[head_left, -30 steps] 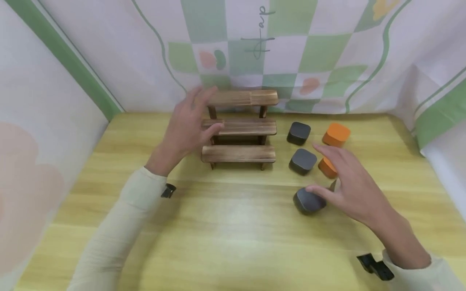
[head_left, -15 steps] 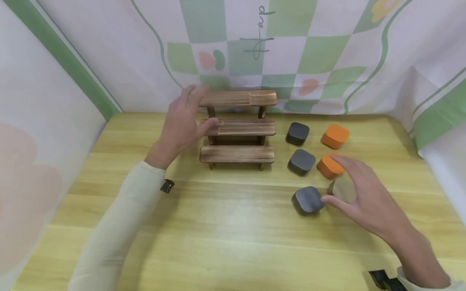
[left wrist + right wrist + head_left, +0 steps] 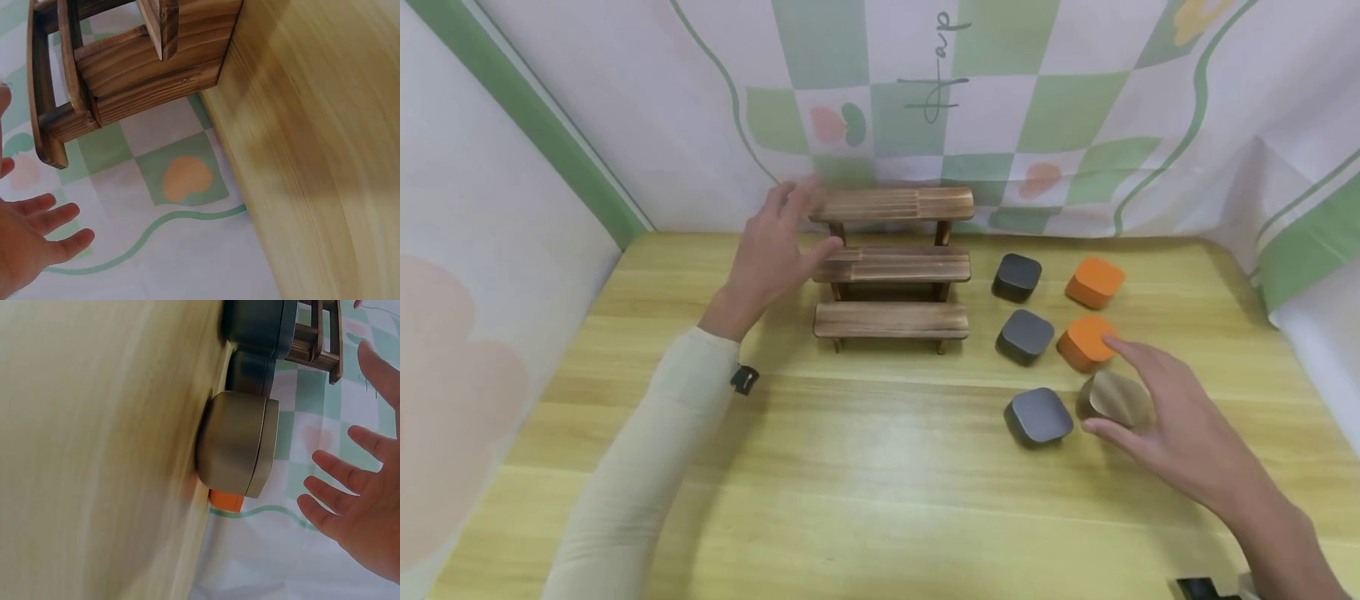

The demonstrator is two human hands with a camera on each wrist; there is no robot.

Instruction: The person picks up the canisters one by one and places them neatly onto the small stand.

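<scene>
Right hand: the right hand [image 3: 1180, 425] hovers over the near right part of the table, fingers spread and straight, holding nothing; the right wrist view shows its fingers [image 3: 350, 506] apart from the tin, with a gap between.
Tan tin: the tan tin [image 3: 1116, 398] stands on the table just under and in front of the right hand, lid on; the thumb lies close by its near edge, and whether it touches cannot be told.
Left hand: the left hand [image 3: 775, 250] is raised at the left end of the wooden shelf, fingers loose and extended, gripping nothing; its thumb reaches toward the middle step, contact unclear.
Wooden shelf: the three-step wooden shelf [image 3: 895, 262] stands at the back middle of the table, against the cloth backdrop; nothing rests on any of its steps.
Grey tins: three dark grey tins, lids on, in a column right of the shelf: the far grey tin [image 3: 1017, 277], the middle grey tin [image 3: 1025, 335], the near grey tin [image 3: 1038, 416], the last just beside the tan tin.
Orange tins: the far orange tin [image 3: 1095, 282] and the near orange tin [image 3: 1085, 342], both closed, to the right of the grey ones; the near one sits just behind the tan tin.
Contents: every tin is closed, so what is inside cannot be seen.
Table: a pale yellow wooden table [image 3: 865, 483].
</scene>
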